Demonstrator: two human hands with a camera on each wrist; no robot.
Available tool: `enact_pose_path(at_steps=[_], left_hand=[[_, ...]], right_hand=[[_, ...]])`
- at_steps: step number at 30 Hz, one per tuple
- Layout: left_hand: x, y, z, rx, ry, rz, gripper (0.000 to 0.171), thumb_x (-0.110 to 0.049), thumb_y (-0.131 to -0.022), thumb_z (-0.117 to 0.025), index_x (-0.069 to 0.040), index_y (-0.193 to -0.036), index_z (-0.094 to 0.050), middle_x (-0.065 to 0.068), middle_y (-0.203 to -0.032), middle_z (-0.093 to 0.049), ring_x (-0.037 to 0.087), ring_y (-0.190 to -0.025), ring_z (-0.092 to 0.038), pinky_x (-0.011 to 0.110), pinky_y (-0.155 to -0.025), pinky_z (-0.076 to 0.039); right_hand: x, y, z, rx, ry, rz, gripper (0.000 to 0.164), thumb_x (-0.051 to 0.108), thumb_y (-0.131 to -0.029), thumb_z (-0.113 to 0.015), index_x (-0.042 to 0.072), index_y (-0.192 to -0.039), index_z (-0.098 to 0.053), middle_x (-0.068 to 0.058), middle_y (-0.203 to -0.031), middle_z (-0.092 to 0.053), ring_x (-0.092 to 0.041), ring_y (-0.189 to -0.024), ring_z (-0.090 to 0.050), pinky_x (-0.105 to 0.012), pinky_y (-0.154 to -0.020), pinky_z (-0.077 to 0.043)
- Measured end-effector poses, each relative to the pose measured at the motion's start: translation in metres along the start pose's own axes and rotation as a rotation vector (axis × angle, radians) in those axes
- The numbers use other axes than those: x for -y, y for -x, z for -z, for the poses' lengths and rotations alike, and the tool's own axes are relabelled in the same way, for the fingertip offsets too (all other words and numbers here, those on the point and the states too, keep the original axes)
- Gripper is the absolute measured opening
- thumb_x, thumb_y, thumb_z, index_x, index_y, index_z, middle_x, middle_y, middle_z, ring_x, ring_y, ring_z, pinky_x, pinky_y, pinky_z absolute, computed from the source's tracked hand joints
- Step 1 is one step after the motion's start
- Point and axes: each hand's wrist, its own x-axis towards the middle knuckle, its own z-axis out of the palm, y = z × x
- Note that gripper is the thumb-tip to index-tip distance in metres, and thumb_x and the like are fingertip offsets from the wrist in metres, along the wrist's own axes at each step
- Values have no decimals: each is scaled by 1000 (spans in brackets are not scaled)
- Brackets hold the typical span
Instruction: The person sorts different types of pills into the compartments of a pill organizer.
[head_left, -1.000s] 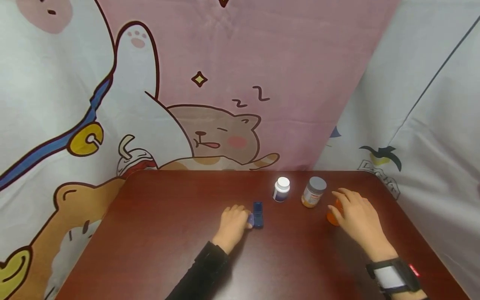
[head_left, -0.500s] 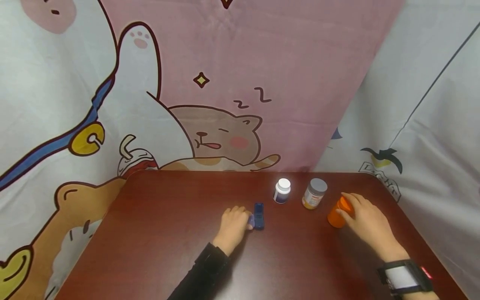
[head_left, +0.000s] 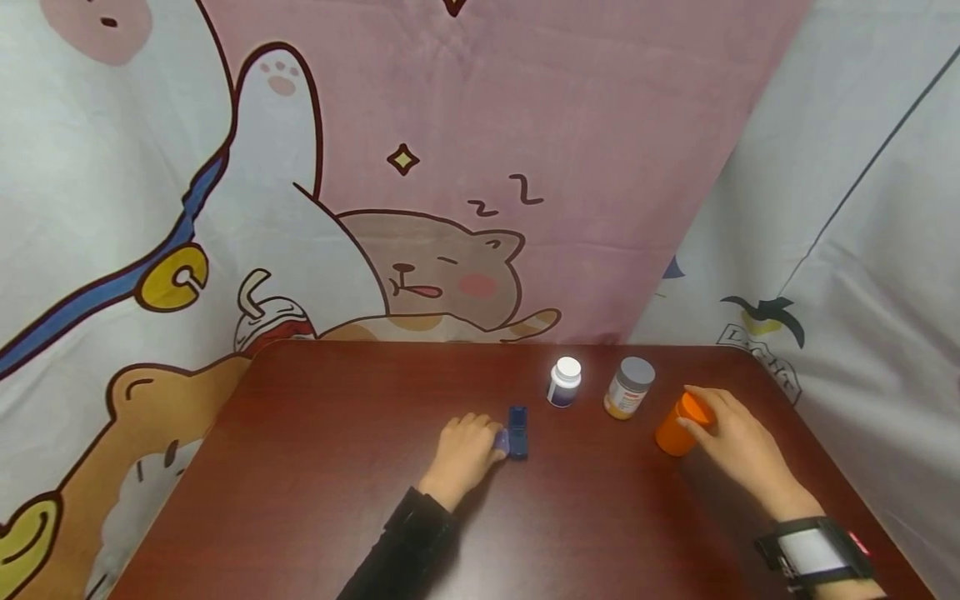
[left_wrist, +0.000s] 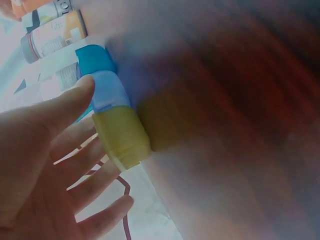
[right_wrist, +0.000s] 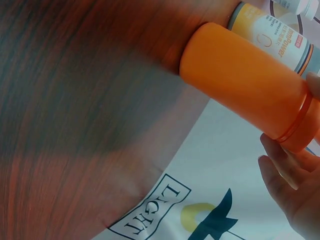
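Note:
My left hand (head_left: 462,457) holds a small pill box (left_wrist: 111,90) at the middle of the table. In the left wrist view the box has teal, blue and yellow see-through sections. The thumb lies on the blue one and the fingers are behind. From the head view a dark blue strip (head_left: 517,433) shows beside the thumb, with a purple piece between. On the right, an orange pill bottle (head_left: 677,429) stands upright. My right hand (head_left: 742,446) grips its cap end from above, thumb on the near side and fingers on the far side.
Behind the hands stand a white bottle (head_left: 564,382) with a dark label and a grey-lidded jar (head_left: 628,388), the jar close to the orange bottle. The brown table (head_left: 337,433) ends at a cartoon-printed curtain (head_left: 585,167) at the back and sides.
My right hand has moved slightly right and closed round the top of the orange bottle, which it earlier hovered in front of. The left hand stays at the pill box.

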Motion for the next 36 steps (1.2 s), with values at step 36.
enact_pose_path(at_steps=[36], left_hand=[[1,79,38,155,489,110,53,-44,-89,-67,-22,-136,-57,4,-138,-60,27,-126,-56,55,-102,-46]], right_hand=[[95,43,-23,-150,15,249,60,27,-71,-86,15,-126,-64,-4,-113,-64,-24,-95,-63,-46,-78,-53]])
